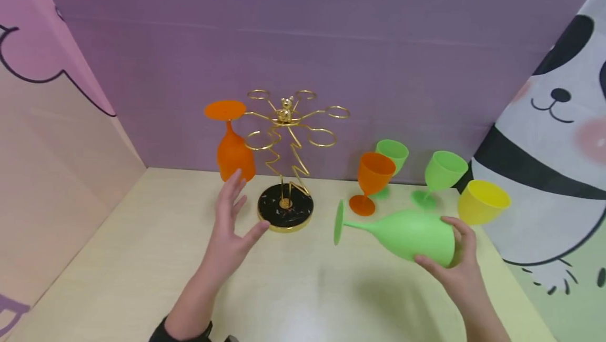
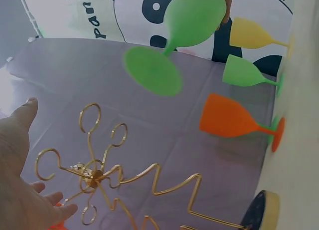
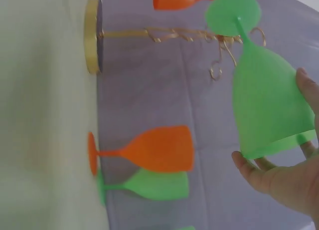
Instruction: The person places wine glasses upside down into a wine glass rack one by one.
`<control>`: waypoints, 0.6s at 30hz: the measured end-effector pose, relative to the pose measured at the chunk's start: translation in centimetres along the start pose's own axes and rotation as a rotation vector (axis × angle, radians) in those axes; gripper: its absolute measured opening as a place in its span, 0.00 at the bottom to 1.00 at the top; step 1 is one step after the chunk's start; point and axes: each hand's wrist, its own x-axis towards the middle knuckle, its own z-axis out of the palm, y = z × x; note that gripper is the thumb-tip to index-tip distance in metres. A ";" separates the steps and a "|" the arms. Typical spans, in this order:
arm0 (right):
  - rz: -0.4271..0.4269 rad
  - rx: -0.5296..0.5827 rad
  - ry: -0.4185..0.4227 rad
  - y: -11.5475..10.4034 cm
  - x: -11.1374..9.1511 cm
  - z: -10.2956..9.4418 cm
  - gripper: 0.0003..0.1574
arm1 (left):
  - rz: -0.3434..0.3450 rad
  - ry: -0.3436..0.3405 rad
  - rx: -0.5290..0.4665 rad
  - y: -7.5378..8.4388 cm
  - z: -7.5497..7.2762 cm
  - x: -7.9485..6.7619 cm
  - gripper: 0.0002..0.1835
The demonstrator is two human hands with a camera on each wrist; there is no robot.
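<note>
Your right hand (image 1: 460, 274) grips a green goblet (image 1: 412, 235) by its bowl; your left hand (image 1: 228, 244) is empty, fingers spread. One orange goblet (image 1: 233, 155) seems done, hanging inverted on the gold rack (image 1: 284, 213) at ten o'clock; four goblets (image 1: 375, 173) look left, eleven to two.

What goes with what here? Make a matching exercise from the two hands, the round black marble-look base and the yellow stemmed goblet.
1. Left hand
2. Right hand
3. Round black marble-look base
4. Yellow stemmed plastic-looking goblet

A. Below the gold bear figurine
B. Upright at far right, head view
C. Thumb spread, gripping nothing
D. Holding a light-green stemmed goblet near its rim

Pairs: 1-C; 2-D; 3-A; 4-B
</note>
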 end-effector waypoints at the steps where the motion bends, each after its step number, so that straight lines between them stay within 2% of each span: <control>1: 0.029 0.028 -0.015 0.1 -0.1 0.3 0.56 | -0.004 -0.005 -0.010 -0.2 0.2 -0.2 0.50; 8: 0.180 0.227 -0.135 1.0 -0.2 3.0 0.45 | -0.017 -0.050 -0.055 -1.4 1.3 -1.3 0.48; 13: 0.223 0.447 -0.273 1.8 -0.6 4.7 0.33 | -0.035 -0.085 -0.060 -1.9 2.1 -1.9 0.48; 18: 0.241 0.561 -0.380 2.2 -1.1 5.6 0.25 | -0.069 -0.147 -0.082 -2.3 2.8 -2.6 0.48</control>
